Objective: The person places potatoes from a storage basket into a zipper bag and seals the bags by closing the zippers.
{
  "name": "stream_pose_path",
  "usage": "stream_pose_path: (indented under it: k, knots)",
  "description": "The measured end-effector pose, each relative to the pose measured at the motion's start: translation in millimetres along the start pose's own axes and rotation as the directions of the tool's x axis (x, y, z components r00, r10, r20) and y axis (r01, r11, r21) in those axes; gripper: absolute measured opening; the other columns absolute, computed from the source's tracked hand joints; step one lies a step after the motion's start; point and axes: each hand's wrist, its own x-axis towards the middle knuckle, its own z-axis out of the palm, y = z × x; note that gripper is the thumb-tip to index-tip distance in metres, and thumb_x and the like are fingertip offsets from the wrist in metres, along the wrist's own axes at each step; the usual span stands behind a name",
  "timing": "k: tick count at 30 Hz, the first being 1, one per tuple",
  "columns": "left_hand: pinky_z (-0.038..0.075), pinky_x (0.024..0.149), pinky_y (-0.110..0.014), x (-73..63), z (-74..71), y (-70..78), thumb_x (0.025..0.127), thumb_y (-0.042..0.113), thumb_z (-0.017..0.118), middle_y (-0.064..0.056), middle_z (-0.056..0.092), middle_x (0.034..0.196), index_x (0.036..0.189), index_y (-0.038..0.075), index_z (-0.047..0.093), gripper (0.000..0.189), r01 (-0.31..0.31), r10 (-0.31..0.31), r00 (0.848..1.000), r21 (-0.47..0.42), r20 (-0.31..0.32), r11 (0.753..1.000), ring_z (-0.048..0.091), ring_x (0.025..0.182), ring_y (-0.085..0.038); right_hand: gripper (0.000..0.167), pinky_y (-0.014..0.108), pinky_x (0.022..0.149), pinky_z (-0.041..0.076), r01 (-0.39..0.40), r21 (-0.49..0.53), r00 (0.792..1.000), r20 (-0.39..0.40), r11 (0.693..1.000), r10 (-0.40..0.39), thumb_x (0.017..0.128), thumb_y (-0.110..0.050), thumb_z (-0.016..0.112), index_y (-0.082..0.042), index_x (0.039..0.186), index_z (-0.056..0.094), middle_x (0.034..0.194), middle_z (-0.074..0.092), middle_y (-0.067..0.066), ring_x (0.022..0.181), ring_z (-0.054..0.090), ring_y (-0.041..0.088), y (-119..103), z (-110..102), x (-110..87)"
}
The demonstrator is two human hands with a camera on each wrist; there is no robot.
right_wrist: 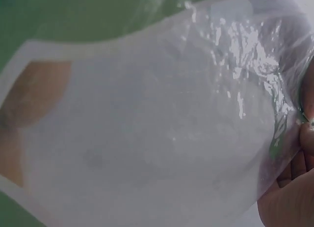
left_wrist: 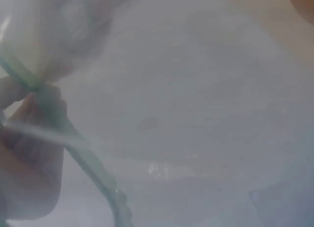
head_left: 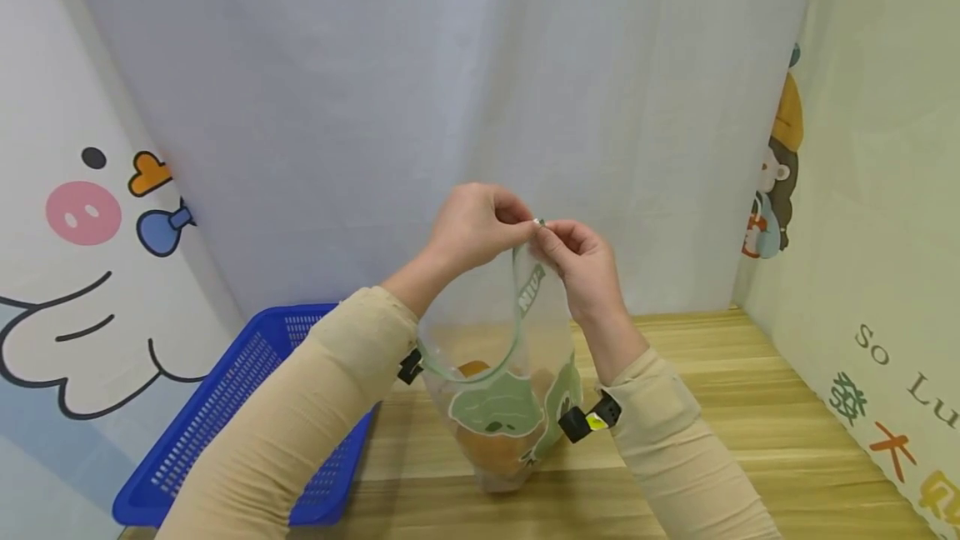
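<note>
A translucent plastic bag (head_left: 495,407) with a green cartoon print and green-trimmed opening hangs upright between my forearms, its bottom at the wooden tabletop. Orange-brown rounded contents (head_left: 474,368) show inside it. My left hand (head_left: 474,222) pinches the bag's top edge from the left. Opposite it, my right hand (head_left: 588,269) pinches the same top point, thumb and fingertips nearly meeting the left ones. A small shiny bit (head_left: 539,222) peeks out between the fingertips. Hazy film fills most of the left wrist view, crossed by the green trim (left_wrist: 93,163). Glossy film (right_wrist: 196,128) covers the right wrist view.
A blue perforated plastic basket (head_left: 247,382) stands left of the bag, partly behind my left sleeve. Pale wood-grain tabletop (head_left: 697,440) extends to the right. A white cloth (head_left: 337,107) hangs behind, with cartoon-printed panels (head_left: 885,190) on both sides.
</note>
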Motion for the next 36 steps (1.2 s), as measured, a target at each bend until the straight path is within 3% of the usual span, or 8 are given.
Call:
stream_pose_path:
  k: [3, 9, 16, 28, 36]
  knots:
    - [0.052, 0.065, -0.027, -0.3, -0.5, -0.8, 0.09, 0.021, 0.073, 0.003, 0.072, 0.083, 0.091, 0.011, 0.078, 0.012, 0.007, -0.007, 1.0, 0.004, 0.001, 1.0, 0.064, 0.075, -0.011, 0.031, 0.022, 0.079, 0.055, 0.003, 0.016, 1.0, -0.01, 1.0, -0.003, 0.094, 0.007, 0.059, -0.017, 0.08, 0.072, 0.081, 0.068, -0.002, 0.078, 0.068, 0.008, 1.1, 1.4, 0.8]
    - [0.052, 0.064, -0.028, -2.1, -2.2, -6.9, 0.09, 0.018, 0.073, 0.0, 0.072, 0.082, 0.089, 0.009, 0.078, 0.011, 0.002, -0.003, 1.0, 0.037, 0.027, 0.999, 0.065, 0.072, -0.013, 0.032, 0.022, 0.083, 0.055, 0.018, 0.099, 0.996, -0.089, 0.995, -0.009, 0.096, 0.007, 0.057, -0.015, 0.078, 0.07, 0.081, 0.065, -0.001, 0.079, 0.067, 0.008, 1.6, -4.0, 4.4]
    - [0.053, 0.072, -0.031, -12.3, -8.3, -35.9, 0.089, 0.019, 0.073, -0.001, 0.074, 0.083, 0.09, 0.007, 0.078, 0.013, 0.003, -0.006, 0.999, 0.075, 0.047, 0.997, 0.067, 0.076, -0.015, 0.028, 0.022, 0.077, 0.055, 0.045, 0.184, 0.985, -0.171, 0.982, -0.013, 0.096, 0.007, 0.056, -0.01, 0.08, 0.069, 0.078, 0.066, 0.002, 0.074, 0.067, 0.011, -4.3, -25.6, 8.5]
    - [0.054, 0.068, -0.032, -36.9, -24.3, -74.0, 0.088, 0.017, 0.074, -0.001, 0.072, 0.08, 0.09, 0.006, 0.078, 0.012, 0.034, -0.039, 0.998, 0.08, 0.053, 0.996, 0.065, 0.071, -0.014, 0.023, 0.022, 0.077, 0.056, 0.058, 0.15, 0.971, -0.238, 0.987, -0.021, 0.096, 0.005, 0.057, -0.008, 0.081, 0.068, 0.079, 0.067, 0.004, 0.075, 0.067, 0.013, -12.1, -63.2, 6.8]
    - [0.053, 0.065, -0.032, -49.0, -30.2, -87.2, 0.089, 0.014, 0.073, -0.001, 0.07, 0.077, 0.087, 0.005, 0.076, 0.01, -0.029, 0.022, 0.998, 0.113, 0.064, 0.993, 0.063, 0.068, -0.014, 0.023, 0.023, 0.076, 0.056, 0.068, 0.151, 0.966, -0.257, 0.986, -0.027, 0.096, 0.004, 0.058, -0.008, 0.079, 0.069, 0.077, 0.068, 0.004, 0.073, 0.067, 0.013, -14.6, -70.6, 4.2]
